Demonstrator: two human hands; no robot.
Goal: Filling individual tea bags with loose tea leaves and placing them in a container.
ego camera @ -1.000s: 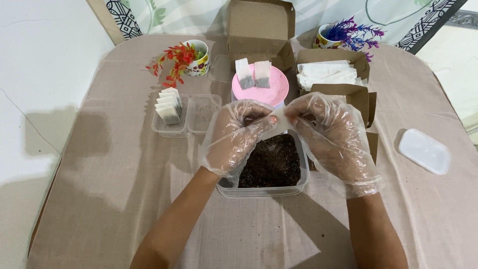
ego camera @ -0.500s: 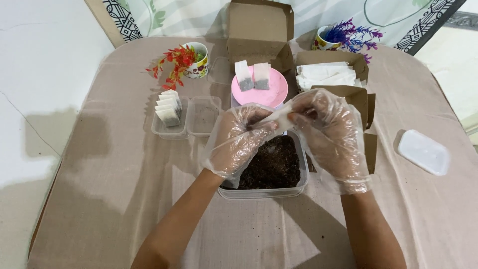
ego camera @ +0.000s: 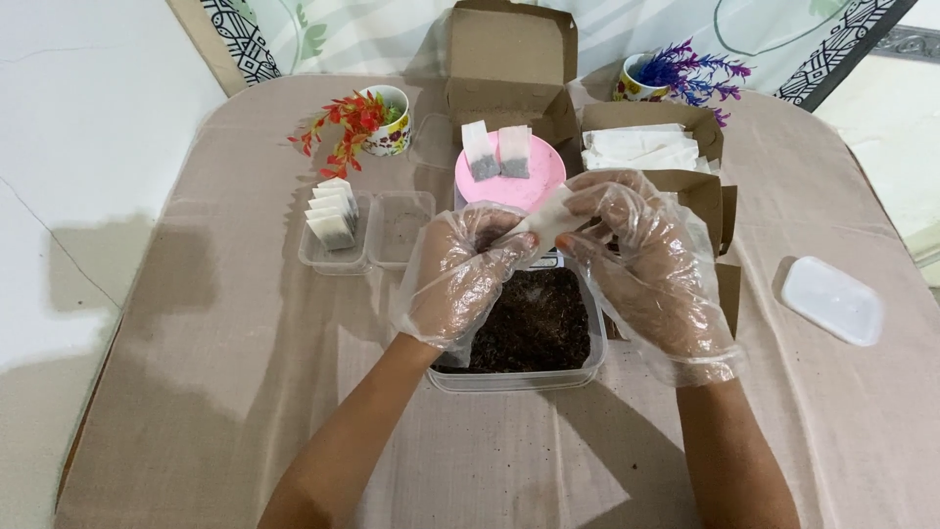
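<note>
Fingers: both gloved hands pinch one small white paper sachet (ego camera: 544, 217) between their fingertips; the left hand (ego camera: 462, 279) takes its lower left edge, the right hand (ego camera: 648, 266) its upper right end.
Sachet: held in the air just above the far rim of the clear tub (ego camera: 519, 377), looking flat and pale; whether anything is inside cannot be told.
Tub: a clear plastic box with dark loose tea (ego camera: 534, 323) inside, standing on the table (ego camera: 196, 392) right under the hands.
Pink lid (ego camera: 509, 186): just beyond the hands, carrying two filled sachets (ego camera: 496, 154) that stand upright with dark contents at the bottom.
Right box (ego camera: 676, 181): an open cardboard carton with a stack of blank white sachets (ego camera: 638, 147).
Left trays: one small clear tray holds a row of finished sachets (ego camera: 331, 213); the tray beside it (ego camera: 401, 230) has only dust.
Farther out: an open cardboard box (ego camera: 514, 59), two flowered cups with artificial sprigs, red (ego camera: 357, 122) and purple (ego camera: 685, 73), and a white lid (ego camera: 832, 299) lying well to the right.
Progress: judged from the piles, a handful of sachets are filled and many blanks remain; this one looks still unfilled.
</note>
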